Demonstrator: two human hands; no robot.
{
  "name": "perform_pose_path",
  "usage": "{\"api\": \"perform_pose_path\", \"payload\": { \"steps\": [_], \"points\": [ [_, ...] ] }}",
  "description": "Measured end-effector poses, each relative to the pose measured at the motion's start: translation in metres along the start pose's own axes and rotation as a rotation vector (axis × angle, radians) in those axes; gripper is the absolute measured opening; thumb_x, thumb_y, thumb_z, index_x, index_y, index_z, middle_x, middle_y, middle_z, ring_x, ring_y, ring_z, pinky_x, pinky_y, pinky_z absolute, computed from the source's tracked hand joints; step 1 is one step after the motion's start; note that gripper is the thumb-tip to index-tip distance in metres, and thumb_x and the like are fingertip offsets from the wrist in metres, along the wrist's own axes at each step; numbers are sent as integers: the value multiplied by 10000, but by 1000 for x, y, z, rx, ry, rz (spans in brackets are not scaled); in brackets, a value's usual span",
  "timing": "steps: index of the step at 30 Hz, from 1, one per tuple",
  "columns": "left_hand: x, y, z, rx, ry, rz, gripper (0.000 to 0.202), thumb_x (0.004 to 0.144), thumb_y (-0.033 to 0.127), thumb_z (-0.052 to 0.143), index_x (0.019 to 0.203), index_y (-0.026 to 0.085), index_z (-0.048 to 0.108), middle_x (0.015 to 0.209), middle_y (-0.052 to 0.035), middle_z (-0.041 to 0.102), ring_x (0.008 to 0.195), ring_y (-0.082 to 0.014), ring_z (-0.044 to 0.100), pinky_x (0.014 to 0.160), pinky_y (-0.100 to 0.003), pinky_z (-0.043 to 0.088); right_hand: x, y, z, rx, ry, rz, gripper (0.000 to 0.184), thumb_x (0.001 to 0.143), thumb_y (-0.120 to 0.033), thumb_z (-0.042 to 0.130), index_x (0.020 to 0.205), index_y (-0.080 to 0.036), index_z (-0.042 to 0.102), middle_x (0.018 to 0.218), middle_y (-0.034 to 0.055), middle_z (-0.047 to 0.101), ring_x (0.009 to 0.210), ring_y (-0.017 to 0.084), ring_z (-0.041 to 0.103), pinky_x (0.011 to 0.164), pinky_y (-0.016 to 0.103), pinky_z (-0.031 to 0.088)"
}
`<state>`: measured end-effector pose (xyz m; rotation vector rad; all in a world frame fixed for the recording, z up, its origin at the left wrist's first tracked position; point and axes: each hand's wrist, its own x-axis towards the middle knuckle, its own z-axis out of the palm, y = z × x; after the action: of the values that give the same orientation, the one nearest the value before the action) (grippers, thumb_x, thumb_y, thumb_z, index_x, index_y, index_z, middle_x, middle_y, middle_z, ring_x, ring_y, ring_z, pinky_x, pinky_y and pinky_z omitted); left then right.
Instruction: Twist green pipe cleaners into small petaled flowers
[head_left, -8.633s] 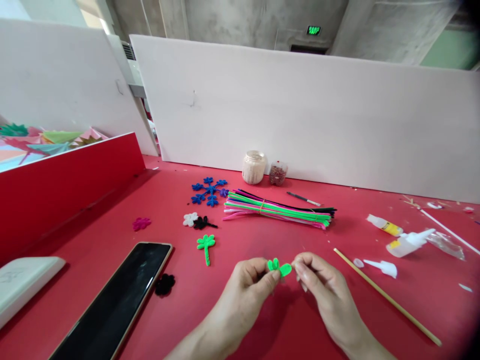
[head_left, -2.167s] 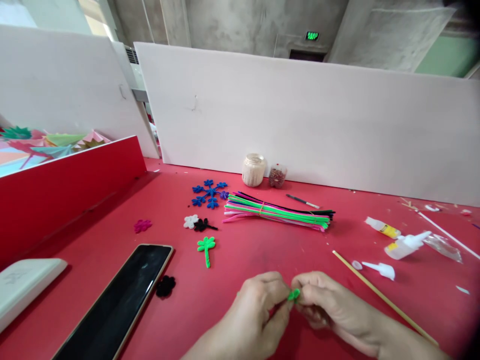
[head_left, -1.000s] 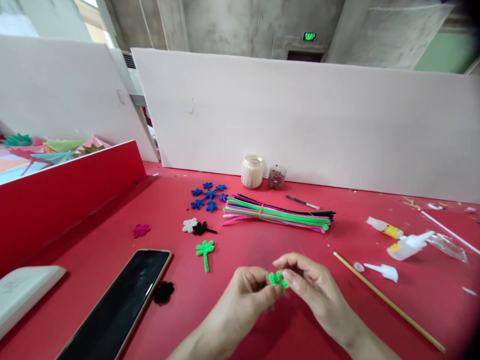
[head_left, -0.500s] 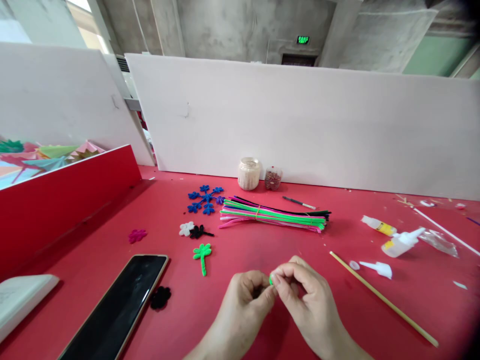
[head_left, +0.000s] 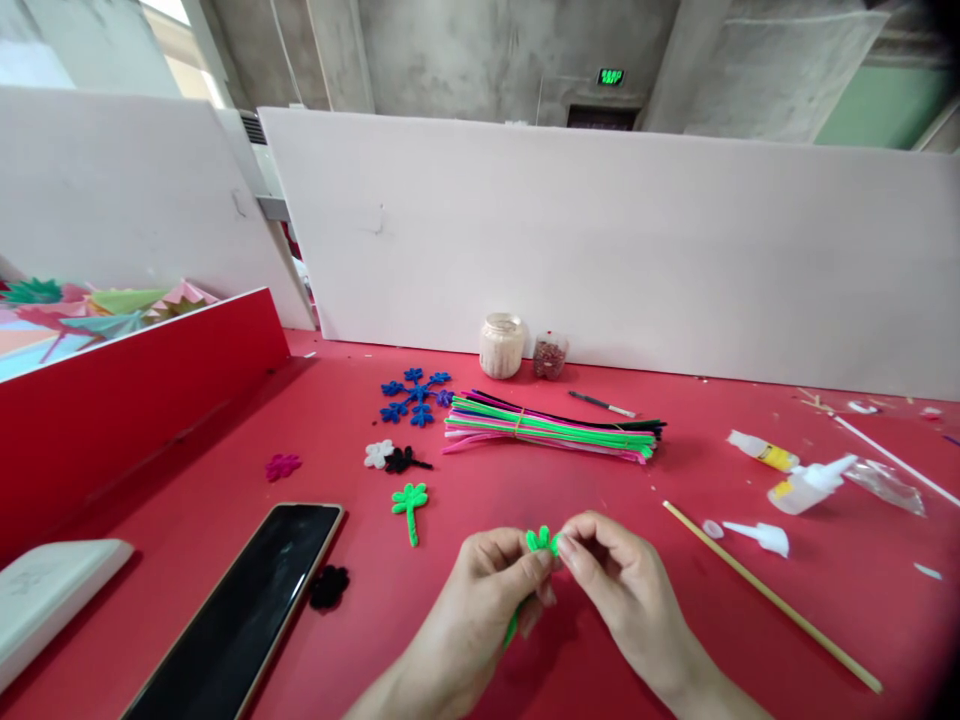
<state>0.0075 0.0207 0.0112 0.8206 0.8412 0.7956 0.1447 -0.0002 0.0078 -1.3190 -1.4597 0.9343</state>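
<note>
Both my hands meet low in the middle of the red table (head_left: pixel 195 500). My left hand (head_left: pixel 491 590) pinches a bright green pipe cleaner (head_left: pixel 540 541) bent into small loops, its tail running down behind the fingers. My right hand (head_left: pixel 611 580) pinches the same green piece from the right with thumb and forefinger. A finished green pipe-cleaner flower (head_left: pixel 410 500) lies to the left of my hands. A banded bundle of coloured pipe cleaners (head_left: pixel 551 430) lies farther back.
A dark phone (head_left: pixel 240 620) lies at the lower left beside a black flower (head_left: pixel 330 586). Blue (head_left: pixel 414 392), white (head_left: pixel 379 454), black and pink (head_left: pixel 283 466) flowers lie behind. Glue bottles (head_left: pixel 810 480), a wooden stick (head_left: pixel 772 598), two jars (head_left: pixel 502 346) and a white board (head_left: pixel 637 260) stand right and back.
The green looped piece, hidden between my fingertips half a second ago, shows again above my left thumb. My hands have stayed together in much the same spot.
</note>
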Motion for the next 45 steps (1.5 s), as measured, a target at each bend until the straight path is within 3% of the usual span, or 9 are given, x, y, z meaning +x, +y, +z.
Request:
{"api": "perform_pose_path", "payload": {
  "steps": [6, 11, 14, 18, 20, 26, 32, 40, 45],
  "points": [
    [0, -1, 0, 5, -22, 33, 203, 678, 254, 636, 543, 108, 593, 463, 19, 504, 401, -39, 329, 413, -187, 211, 0, 4, 4, 72, 23, 64, 246, 811, -293, 475, 595, -187, 426, 529, -57, 397, 503, 102, 377, 487, 205, 330],
    [1, -1, 0, -73, -32, -31, 171, 675, 249, 642, 592, 102, 620, 498, -8, 567, 380, -48, 419, 414, -180, 279, 3, 3, 4, 179, -5, 108, 244, 811, -331, 486, 622, -179, 461, 554, -43, 462, 544, 116, 451, 538, 219, 373],
    [2, 1, 0, -205, -13, -67, 145, 684, 253, 642, 654, 112, 637, 570, -25, 611, 436, -74, 504, 474, -190, 370, 3, -2, 3, 242, -50, 111, 203, 829, -355, 456, 742, -179, 508, 629, -27, 515, 578, 122, 483, 565, 225, 394],
    [4, 3, -2, -329, 39, 2, 80, 691, 196, 644, 666, 123, 665, 559, -12, 612, 566, -91, 558, 634, -194, 427, -1, -2, 2, 169, -3, 131, 230, 821, -361, 470, 675, -184, 461, 564, -61, 365, 494, 89, 359, 461, 194, 317],
    [4, 3, -2, -358, 67, 24, 62, 688, 178, 646, 669, 126, 673, 559, -8, 610, 589, -93, 557, 654, -194, 425, -3, -1, 4, 111, -7, 121, 239, 814, -352, 484, 649, -182, 452, 555, -65, 327, 490, 87, 327, 451, 193, 296],
    [3, 0, -1, -352, 59, 28, 91, 707, 203, 626, 663, 129, 656, 570, 13, 544, 563, -88, 500, 591, -211, 410, -5, -2, 18, 213, -229, 84, 176, 818, -329, 482, 838, -161, 534, 702, -6, 489, 638, 129, 459, 574, 223, 380],
    [3, -3, -3, -288, 95, 62, 126, 689, 222, 643, 603, 131, 633, 515, 35, 468, 520, -72, 439, 545, -186, 372, -4, 5, 25, 299, -194, 119, 223, 810, -333, 495, 676, -155, 503, 606, -38, 390, 562, 101, 379, 518, 209, 338],
    [4, -1, -3, -236, 95, 56, 126, 687, 229, 637, 604, 134, 629, 532, 16, 515, 539, -95, 460, 570, -214, 384, -4, 2, 23, 569, -212, 342, 219, 701, -356, 614, 664, -143, 579, 578, -35, 414, 538, 89, 357, 515, 197, 320],
    [1, 1, 0, -307, 236, 25, 71, 695, 211, 615, 683, 143, 628, 692, -33, 605, 713, -154, 537, 655, -249, 417, -6, 7, 23, 667, -191, 441, 227, 671, -364, 643, 661, -149, 569, 516, -69, 330, 457, 58, 241, 425, 172, 204]
  ]
}}
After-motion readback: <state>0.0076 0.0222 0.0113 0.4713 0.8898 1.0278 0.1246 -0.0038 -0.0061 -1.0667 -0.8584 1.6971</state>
